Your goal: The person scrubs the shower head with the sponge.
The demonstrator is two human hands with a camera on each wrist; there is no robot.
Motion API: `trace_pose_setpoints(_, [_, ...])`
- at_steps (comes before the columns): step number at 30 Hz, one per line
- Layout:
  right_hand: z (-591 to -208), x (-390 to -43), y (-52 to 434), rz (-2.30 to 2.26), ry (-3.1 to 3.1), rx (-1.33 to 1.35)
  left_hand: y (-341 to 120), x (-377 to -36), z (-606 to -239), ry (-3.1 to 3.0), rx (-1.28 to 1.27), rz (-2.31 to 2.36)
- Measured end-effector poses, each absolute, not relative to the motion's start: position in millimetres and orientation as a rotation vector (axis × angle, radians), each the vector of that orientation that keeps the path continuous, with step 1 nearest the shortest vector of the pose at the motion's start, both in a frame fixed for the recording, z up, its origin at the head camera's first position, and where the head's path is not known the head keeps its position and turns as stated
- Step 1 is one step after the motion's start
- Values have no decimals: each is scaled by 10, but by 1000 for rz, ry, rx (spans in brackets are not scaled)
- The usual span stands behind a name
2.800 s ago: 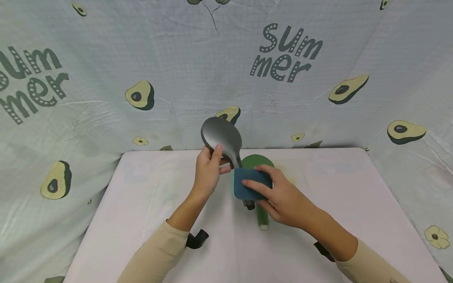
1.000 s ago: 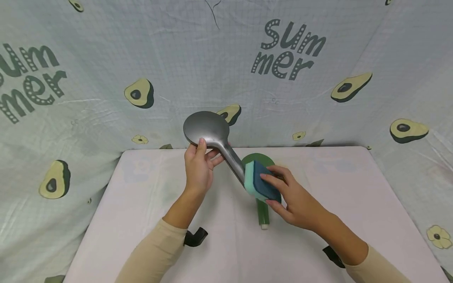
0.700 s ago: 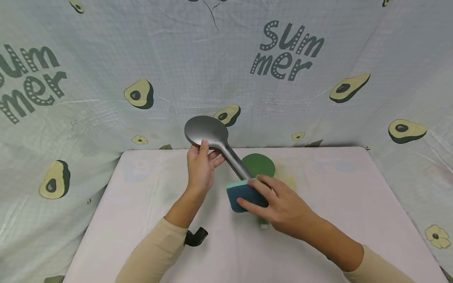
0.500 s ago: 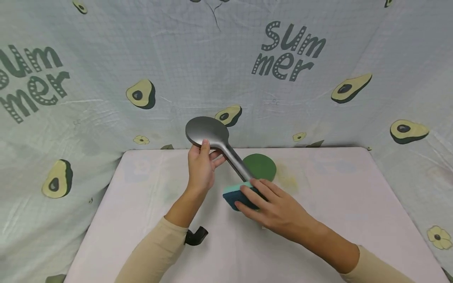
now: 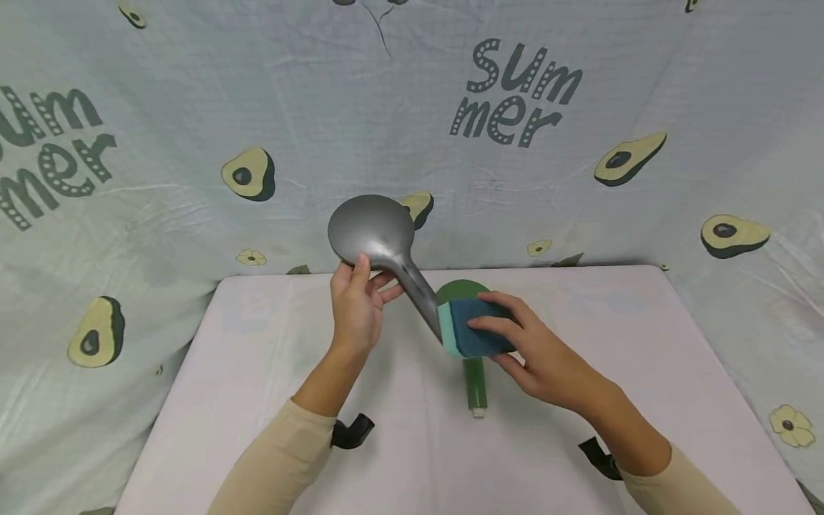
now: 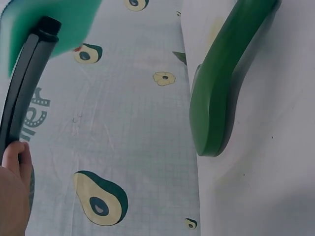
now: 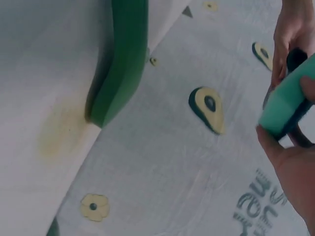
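A grey handheld shower head (image 5: 370, 225) is up off the table, its round head at the upper left and its handle slanting down to the right. My left hand (image 5: 355, 307) grips it by the head near the neck, thumb on the near face. A two-layer sponge (image 5: 483, 327), dark blue over mint green, is pinched in my right hand (image 5: 547, 361). Its mint side lies against the lower handle in the head view and hides the handle's end. The left wrist view shows the black tip of the handle (image 6: 27, 83) before the blurred sponge (image 6: 74, 24).
A green shower head (image 5: 475, 386) lies on the pale table (image 5: 309, 458) behind and below the sponge, partly covered by it. The patterned cloth (image 5: 309, 143) rises behind the table's back edge. Black curved pieces (image 5: 352, 433) show beside both forearms.
Since half a second ago my right hand has shifted right and turned the sponge from under the handle to its right side. The grey shower head has risen slightly and tilted.
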State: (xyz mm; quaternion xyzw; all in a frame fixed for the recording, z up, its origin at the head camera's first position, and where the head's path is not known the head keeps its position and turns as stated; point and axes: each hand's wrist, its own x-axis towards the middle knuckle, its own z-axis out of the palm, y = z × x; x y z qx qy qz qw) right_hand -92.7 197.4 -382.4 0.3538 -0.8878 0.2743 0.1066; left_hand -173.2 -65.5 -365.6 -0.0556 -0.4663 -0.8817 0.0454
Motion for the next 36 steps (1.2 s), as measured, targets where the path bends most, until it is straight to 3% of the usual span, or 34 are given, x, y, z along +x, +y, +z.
trace_pose_setpoints(5, [-3838, -837, 1759, 329, -2451, 1174, -646, -1731, -3690, -1505, -78, -2653])
trace_pose_setpoints(8, [-3853, -813, 1687, 295, -2429, 1187, -648, -1733, -3711, -1523, -40, -2653])
trace_pose_setpoints(19, [-4117, -848, 1811, 1854, -2377, 903, -652, -1716, -3702, -1392, -155, -2744])
trace_pose_setpoints(22, [-4150, -801, 1753, 2020, -2209, 904, -639, -1706, -3709, -1326, -156, -2781])
trace_pose_setpoints(25, [-4129, -790, 1667, 1804, -2115, 961, -634, -1701, -3717, -1289, -142, -2807])
trace_pose_setpoints(32, [-3939, -791, 1554, 674, -2061, 964, -634, -1735, -3692, -1295, -1, -2805])
trace_pose_setpoints(36, [-3928, -807, 1558, 444, -2005, 1030, -611, -1774, -3685, -1319, 86, -2811])
